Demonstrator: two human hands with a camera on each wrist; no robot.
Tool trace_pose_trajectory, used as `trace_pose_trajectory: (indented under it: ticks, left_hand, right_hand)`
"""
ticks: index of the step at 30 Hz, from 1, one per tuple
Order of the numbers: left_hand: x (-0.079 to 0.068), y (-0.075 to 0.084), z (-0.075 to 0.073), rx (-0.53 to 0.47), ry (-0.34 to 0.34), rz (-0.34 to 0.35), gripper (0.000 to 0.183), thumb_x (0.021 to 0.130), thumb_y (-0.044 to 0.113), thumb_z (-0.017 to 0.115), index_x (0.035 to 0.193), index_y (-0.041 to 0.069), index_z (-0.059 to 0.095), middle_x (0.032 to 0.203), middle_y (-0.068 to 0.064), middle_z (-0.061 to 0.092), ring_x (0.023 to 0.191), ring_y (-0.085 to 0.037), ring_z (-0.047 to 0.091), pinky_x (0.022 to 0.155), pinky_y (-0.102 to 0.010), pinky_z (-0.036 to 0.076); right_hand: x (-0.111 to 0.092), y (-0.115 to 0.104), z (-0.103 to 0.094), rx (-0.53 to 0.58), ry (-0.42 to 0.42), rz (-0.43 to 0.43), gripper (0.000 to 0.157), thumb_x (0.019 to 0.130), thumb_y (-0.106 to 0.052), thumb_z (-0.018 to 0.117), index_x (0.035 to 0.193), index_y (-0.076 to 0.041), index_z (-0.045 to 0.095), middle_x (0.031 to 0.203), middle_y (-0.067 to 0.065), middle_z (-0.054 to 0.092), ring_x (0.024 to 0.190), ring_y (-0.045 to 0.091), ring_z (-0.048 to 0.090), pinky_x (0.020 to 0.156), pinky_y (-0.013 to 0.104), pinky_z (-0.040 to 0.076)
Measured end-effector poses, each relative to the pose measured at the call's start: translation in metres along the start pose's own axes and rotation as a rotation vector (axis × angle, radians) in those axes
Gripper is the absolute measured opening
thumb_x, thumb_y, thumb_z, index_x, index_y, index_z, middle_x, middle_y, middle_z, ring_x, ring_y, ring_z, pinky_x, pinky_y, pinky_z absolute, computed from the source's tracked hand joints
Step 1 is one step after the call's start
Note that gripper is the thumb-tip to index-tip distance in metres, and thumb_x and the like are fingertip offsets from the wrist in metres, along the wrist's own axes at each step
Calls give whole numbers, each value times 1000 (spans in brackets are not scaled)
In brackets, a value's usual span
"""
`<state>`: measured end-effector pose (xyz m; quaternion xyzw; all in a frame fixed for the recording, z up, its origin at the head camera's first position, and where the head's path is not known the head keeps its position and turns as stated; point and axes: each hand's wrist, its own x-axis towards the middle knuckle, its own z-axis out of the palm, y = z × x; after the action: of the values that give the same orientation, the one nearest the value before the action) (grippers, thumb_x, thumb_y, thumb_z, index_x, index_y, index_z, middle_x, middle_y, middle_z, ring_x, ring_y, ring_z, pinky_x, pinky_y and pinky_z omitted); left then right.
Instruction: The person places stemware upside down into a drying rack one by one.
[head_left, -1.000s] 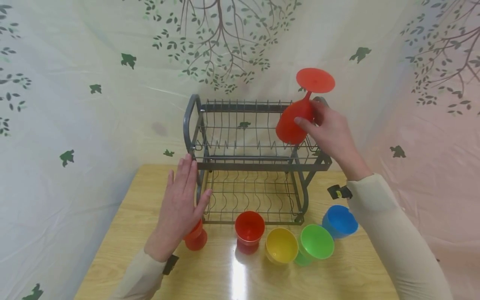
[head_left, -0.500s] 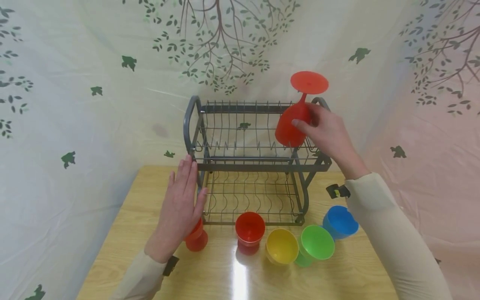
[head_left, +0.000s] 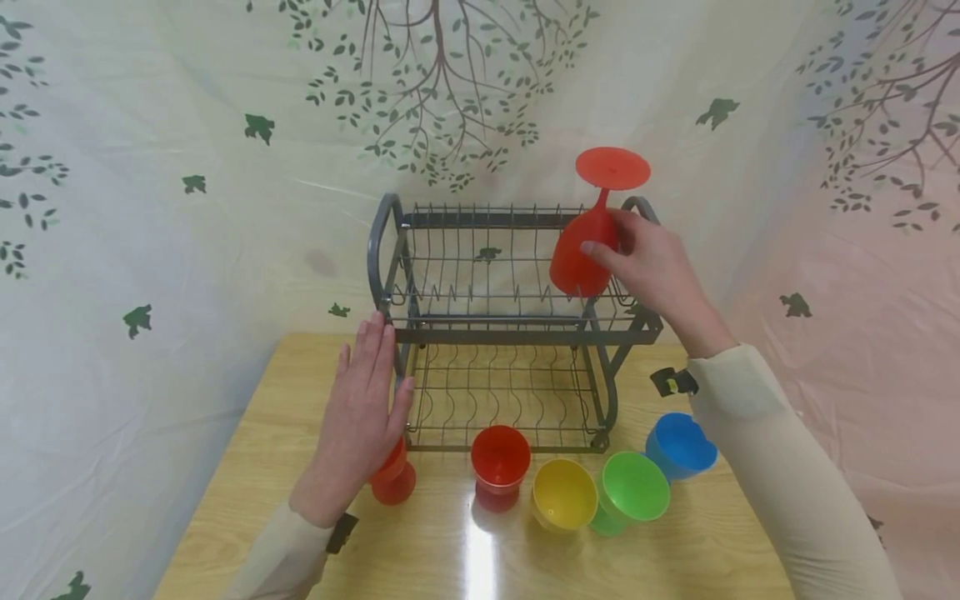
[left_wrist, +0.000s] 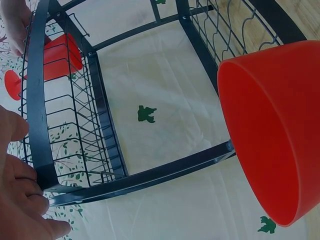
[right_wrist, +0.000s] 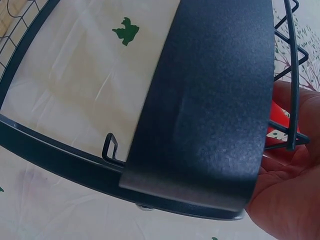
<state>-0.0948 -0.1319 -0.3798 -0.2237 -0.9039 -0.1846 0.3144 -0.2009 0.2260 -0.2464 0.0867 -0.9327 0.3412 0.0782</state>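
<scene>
My right hand grips an upside-down red plastic goblet by its bowl, thumb in front. The goblet's rim is down among the wires of the upper tier of a dark two-tier dish rack, at its right side. Its round foot points up. In the right wrist view the rack's broad bar hides most of the goblet, and only part of my right hand shows. My left hand rests with straight fingers against the rack's left front corner. Behind it stands another red goblet, partly hidden.
In front of the rack on the wooden table stand a red goblet, a yellow cup, a green goblet and a blue cup. A leaf-patterned cloth hangs behind and at both sides.
My right hand has lowered the red goblet slightly and moved it a little left, bringing its rim down into the upper tier's wires. My left hand stays in place at the rack.
</scene>
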Motion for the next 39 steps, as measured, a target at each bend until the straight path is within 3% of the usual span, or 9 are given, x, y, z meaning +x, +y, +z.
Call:
trace_pose_trajectory:
  ticks: [20, 25, 31, 39]
  left_hand:
    - [-3, -1, 2, -23, -24, -22, 68, 104, 28, 47, 158, -10, 28, 168, -25, 21, 157, -39, 16, 124, -62, 17]
    - [-4, -2, 2, -27, -21, -22, 71, 103, 30, 46, 159, -9, 26, 169, -24, 19, 157, -38, 15, 124, -62, 18]
    - [-5, -2, 4, -60, 28, -13, 70, 103, 29, 50, 158, -9, 29, 169, -24, 19, 157, -39, 14, 124, -62, 15]
    - [-10, -1, -1, -102, 147, 13, 64, 108, 37, 42, 150, -10, 43, 165, -22, 32, 153, -43, 25, 126, -56, 19]
  right_hand:
    - [2, 0, 4, -21, -22, 36, 67, 102, -34, 64, 158, -7, 39, 142, 19, 58, 120, 39, 58, 96, 57, 57]
    - [-2, 3, 5, 20, 3, 16, 70, 102, -37, 64, 160, -8, 36, 147, 19, 56, 126, 40, 57, 98, 58, 55]
    - [-12, 7, 5, 95, 79, -27, 69, 103, -42, 60, 159, -10, 39, 155, 15, 50, 137, 39, 52, 105, 57, 51]
    - [-32, 8, 3, 165, 171, -1, 67, 102, -53, 54, 159, -19, 43, 160, 4, 47, 143, 33, 48, 107, 57, 49]
